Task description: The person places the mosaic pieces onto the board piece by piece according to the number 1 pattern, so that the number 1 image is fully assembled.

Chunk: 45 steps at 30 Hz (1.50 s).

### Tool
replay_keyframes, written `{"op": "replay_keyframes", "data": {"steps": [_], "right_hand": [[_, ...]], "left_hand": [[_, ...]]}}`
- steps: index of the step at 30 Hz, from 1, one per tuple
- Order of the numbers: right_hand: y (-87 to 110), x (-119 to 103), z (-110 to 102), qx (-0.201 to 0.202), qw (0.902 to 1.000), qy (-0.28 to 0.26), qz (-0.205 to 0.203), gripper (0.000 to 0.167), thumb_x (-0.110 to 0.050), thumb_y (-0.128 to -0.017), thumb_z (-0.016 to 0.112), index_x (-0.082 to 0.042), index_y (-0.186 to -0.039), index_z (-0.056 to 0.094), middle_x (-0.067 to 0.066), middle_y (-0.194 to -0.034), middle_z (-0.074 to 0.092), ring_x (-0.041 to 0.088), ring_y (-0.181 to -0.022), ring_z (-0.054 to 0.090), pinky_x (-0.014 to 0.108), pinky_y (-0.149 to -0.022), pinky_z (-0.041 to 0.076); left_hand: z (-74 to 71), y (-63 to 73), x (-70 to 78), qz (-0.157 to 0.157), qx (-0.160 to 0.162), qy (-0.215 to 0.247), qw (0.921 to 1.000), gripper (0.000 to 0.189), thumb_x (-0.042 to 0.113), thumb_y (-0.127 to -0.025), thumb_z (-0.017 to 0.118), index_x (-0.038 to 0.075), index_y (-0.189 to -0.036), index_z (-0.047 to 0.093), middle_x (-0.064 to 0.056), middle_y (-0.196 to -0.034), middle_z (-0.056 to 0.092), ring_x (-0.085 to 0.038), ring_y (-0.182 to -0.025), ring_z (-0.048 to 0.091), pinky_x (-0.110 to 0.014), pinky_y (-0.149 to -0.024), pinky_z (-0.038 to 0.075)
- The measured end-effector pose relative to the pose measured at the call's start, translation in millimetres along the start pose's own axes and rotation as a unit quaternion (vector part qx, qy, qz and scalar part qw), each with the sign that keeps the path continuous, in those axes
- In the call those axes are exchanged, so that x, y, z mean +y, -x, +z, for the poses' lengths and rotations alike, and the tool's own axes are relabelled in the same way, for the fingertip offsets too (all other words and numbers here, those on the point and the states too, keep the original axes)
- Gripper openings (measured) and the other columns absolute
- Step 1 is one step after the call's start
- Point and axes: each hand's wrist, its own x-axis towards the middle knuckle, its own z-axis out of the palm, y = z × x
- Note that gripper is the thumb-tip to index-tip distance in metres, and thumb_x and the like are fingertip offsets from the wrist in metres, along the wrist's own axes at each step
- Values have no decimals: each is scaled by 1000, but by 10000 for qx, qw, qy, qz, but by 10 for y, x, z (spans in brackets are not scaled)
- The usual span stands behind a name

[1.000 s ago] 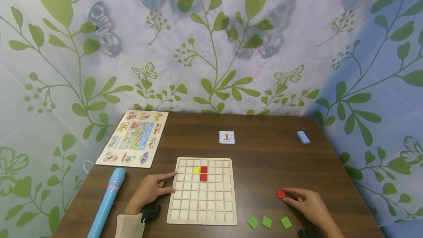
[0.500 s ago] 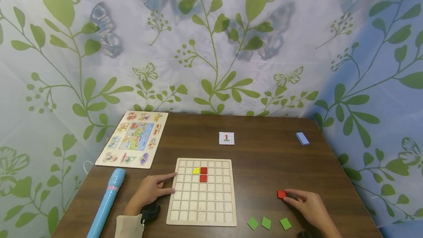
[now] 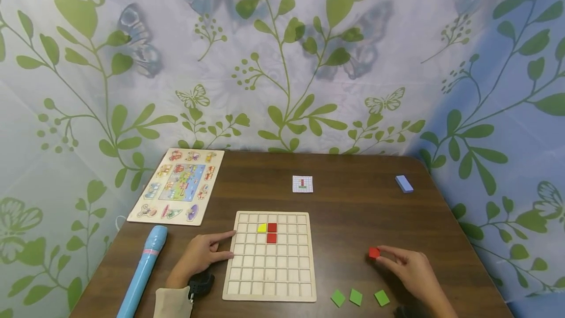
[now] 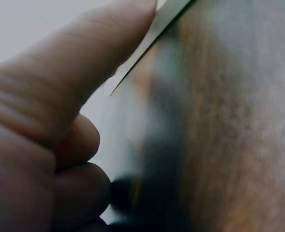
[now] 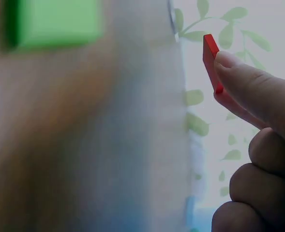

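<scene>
A pale wooden grid board (image 3: pixel 270 275) lies on the table, holding a yellow piece (image 3: pixel 262 227) with two red square tiles (image 3: pixel 271 238) beside it. At its left edge rests my left hand (image 3: pixel 200 254), index finger and thumb stretched out and spread against the rim; the other fingers are tucked under. Between thumb and index finger my right hand (image 3: pixel 408 266) pinches a red square tile (image 3: pixel 373 252), right of the board. The right wrist view shows that tile (image 5: pixel 210 60) held up on edge. Several green tiles, one of them a green square (image 3: pixel 381 298), lie nearest the right hand.
A small card (image 3: pixel 302 184) printed with a coloured grid pattern lies behind the board. A picture puzzle board (image 3: pixel 176 185) and a blue microphone-shaped toy (image 3: pixel 143 269) are at the left. At the back right sits a blue block (image 3: pixel 404 184).
My right hand has shifted the red tile slightly away from me and tilted it. My left hand and the board have stayed in place.
</scene>
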Motion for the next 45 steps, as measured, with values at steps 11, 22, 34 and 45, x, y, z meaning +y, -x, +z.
{"op": "replay_keyframes", "data": {"steps": [11, 22, 34, 45], "right_hand": [[-321, -742, 199, 22, 9953, -684, -678, 22, -27, -84, 85, -22, -105, 82, -21, -55, 28, -5, -48, 23, 20, -42, 25], [-587, -1261, 673, -639, 9798, -1509, -1149, 24, -21, -84, 86, -19, -108, 81, -20, -54, 30, -4, -48, 25, 19, -45, 24], [-677, -1585, 1161, -1009, 9764, -1610, -1026, 26, -28, -87, 84, -17, -110, 81, -16, -53, 30, 0, -49, 24, 21, -46, 24], [-586, -1574, 1572, -1255, 9779, -1576, -552, 24, -29, -87, 84, -18, -109, 82, -13, -54, 35, 1, -50, 29, 21, -47, 25]], "left_hand": [[-23, 18, -10, 77, 70, 53, 9999, 58, 48, -81, 84, 31, -135, 70, 14, -52, 28, -2, -50, 19, -22, -50, 26], [-3, 4, -2, 122, 28, 69, 9999, 58, 47, -82, 84, 29, -135, 70, 13, -52, 29, -2, -49, 20, -22, -50, 27], [-16, 10, 19, -56, -67, 108, 9999, 59, 49, -81, 84, 31, -135, 70, 13, -53, 32, -2, -49, 22, -22, -51, 27], [2, 15, 2, 56, 39, 74, 9999, 58, 49, -81, 83, 30, -134, 70, 14, -53, 32, -1, -50, 23, -22, -52, 29]]}}
